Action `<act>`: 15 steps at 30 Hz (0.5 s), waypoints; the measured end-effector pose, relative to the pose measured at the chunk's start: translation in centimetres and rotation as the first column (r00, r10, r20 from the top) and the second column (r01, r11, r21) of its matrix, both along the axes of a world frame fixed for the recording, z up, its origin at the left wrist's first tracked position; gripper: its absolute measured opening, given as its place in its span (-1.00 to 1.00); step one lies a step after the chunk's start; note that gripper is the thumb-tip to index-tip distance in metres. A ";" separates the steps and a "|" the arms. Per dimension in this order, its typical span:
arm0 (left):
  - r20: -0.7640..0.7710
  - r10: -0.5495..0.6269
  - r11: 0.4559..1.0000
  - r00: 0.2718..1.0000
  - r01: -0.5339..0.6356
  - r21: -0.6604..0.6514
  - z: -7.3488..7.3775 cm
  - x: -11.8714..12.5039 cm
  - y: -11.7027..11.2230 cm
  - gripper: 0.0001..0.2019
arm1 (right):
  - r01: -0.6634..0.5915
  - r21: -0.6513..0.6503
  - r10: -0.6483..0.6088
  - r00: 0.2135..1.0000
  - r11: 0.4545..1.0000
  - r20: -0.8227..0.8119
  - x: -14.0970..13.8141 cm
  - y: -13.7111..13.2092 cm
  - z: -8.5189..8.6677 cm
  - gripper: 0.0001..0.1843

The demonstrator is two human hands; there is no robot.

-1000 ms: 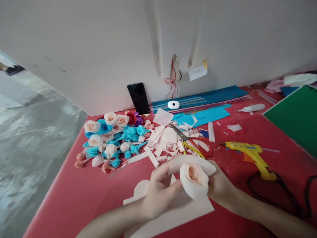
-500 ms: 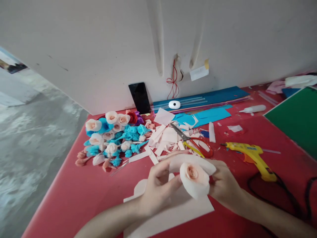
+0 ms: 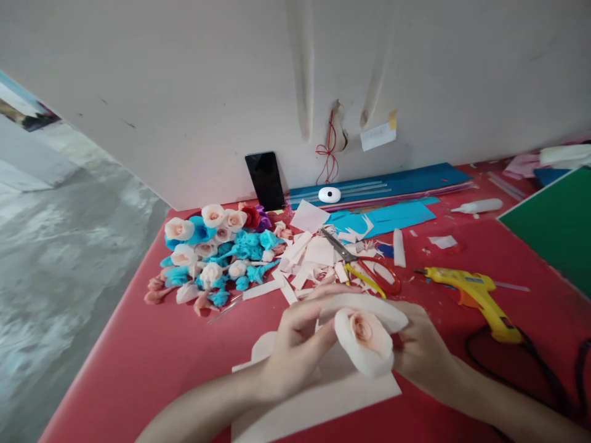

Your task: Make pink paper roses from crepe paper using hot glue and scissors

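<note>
A pale peach paper rose (image 3: pixel 364 335) with a white outer petal is held up between both hands, its spiral centre turned toward me. My left hand (image 3: pixel 295 347) is closed, its thumb at the rose's left side and its fingers behind a curved white paper petal (image 3: pixel 364 303). From the right, my right hand (image 3: pixel 422 347) grips the rose low down and behind; its fingertips are mostly hidden. Beneath the hands lies a pale paper sheet (image 3: pixel 318 406) on the red table.
Finished paper flowers (image 3: pixel 203 252) are heaped at left. Paper scraps (image 3: pixel 311 255) and scissors (image 3: pixel 351 261) lie ahead, a yellow glue gun (image 3: pixel 475 295) with black cord at right. Against the wall lean a phone (image 3: pixel 265 181); nearby are a white oval device (image 3: pixel 329 195) and a green board (image 3: pixel 554 227).
The view has shifted slightly, so the scene sits a little further right. The curved petal has come down closer against the rose; both hands keep their hold.
</note>
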State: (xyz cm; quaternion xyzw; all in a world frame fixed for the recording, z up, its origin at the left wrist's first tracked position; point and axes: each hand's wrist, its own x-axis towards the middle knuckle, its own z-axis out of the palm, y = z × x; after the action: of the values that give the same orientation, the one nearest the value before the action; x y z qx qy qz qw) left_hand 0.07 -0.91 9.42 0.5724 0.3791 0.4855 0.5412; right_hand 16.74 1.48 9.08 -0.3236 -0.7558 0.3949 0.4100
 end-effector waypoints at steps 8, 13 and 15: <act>-0.032 -0.027 0.996 0.999 0.025 -0.086 -0.3 0.4 -0.3 -0.72 | 0.069 -0.077 -0.062 0.994 0.995 0.085 0.3 -0.2 -0.3 -0.78; -0.050 -0.011 0.998 0.999 0.008 -0.056 -0.2 0.6 -0.4 -0.73 | 0.077 -0.138 -0.069 0.996 0.987 0.064 0.1 -0.3 -0.4 -0.82; -0.057 -0.004 1.000 0.998 0.003 -0.011 -0.2 0.6 -0.5 -0.75 | 0.083 -0.148 -0.077 0.996 0.985 0.047 0.1 -0.3 -0.5 -0.85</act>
State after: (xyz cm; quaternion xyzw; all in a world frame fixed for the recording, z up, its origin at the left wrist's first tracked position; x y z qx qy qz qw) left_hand 0.70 -1.44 9.19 0.5839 0.3959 0.4660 0.5340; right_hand 16.80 1.15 8.61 -0.3917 -0.7186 0.4271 0.3844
